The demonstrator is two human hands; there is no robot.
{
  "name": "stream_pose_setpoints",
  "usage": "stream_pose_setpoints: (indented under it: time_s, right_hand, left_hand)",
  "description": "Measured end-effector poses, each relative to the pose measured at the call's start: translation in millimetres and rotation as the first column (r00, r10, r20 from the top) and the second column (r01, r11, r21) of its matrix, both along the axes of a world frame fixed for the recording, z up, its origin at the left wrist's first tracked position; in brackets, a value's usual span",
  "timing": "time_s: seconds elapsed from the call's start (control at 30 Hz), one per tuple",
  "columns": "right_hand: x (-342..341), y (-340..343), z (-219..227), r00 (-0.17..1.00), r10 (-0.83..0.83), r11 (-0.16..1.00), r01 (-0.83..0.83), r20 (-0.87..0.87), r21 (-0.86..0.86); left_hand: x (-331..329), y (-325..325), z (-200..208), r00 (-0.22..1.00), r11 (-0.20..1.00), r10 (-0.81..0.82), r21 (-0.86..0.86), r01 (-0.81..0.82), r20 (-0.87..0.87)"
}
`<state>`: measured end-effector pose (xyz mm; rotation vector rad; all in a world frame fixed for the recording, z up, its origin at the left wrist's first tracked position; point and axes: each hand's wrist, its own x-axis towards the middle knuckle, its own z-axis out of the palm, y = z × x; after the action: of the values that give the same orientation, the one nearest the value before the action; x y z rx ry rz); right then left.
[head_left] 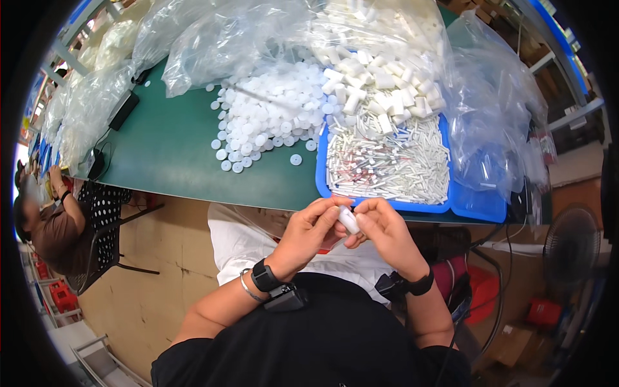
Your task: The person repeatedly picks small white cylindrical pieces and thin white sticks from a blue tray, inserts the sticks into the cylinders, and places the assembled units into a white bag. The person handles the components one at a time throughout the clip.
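Between my two hands, just off the table's front edge, is a small white plastic cylinder (349, 220), held tilted. The fingers of my left hand (308, 231) pinch its left side. My right hand (389, 235) grips its other end with thumb and fingers. Right beyond them stands a blue tray (322, 169) full of thin white sticks (412, 161), with some reddish pieces among them. White cylinders (387, 80) of a similar look are heaped at the tray's far side. A pile of round translucent white caps (264, 109) spreads over the table to the left of the tray.
The green table (174, 148) carries large clear plastic bags (225, 39) along its back and another bag (490, 109) at the right. Beside the tray sits a blue bin (480, 205). A black fan (571, 245) stands at right. A seated person (61, 226) works at far left.
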<state>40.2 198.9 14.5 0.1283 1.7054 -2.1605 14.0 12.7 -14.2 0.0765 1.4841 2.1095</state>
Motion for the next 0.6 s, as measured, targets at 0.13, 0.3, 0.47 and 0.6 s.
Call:
stream_pose_setpoints:
  time_s: [0.13,0.3,0.47,0.6]
  right_hand:
    - [-3.6,13.8,-2.7,0.988,0.127,0.990,-0.121,0.083,-0.068]
    - [6.6,21.9,3.8,0.991,0.137,0.984,-0.136,0.000,0.117]
    - [-14.5,91.8,15.8,0.844,-0.105,0.409,0.519,-0.526,0.751]
    - [-45.3,176.9,-0.4,0.783,0.098,-0.121,0.622,-0.614,0.774]
  left_hand:
    - [0.1,-0.8,0.0,0.993,0.996,-0.092,0.020,0.091,0.069]
    - [2.4,2.6,3.6,0.978,0.978,-0.201,0.065,0.197,0.050]
    - [-1.6,2.0,7.0,0.988,0.992,-0.124,0.032,0.121,0.091]
    - [4.4,3.3,5.8,0.951,0.937,-0.289,0.240,0.256,0.114]
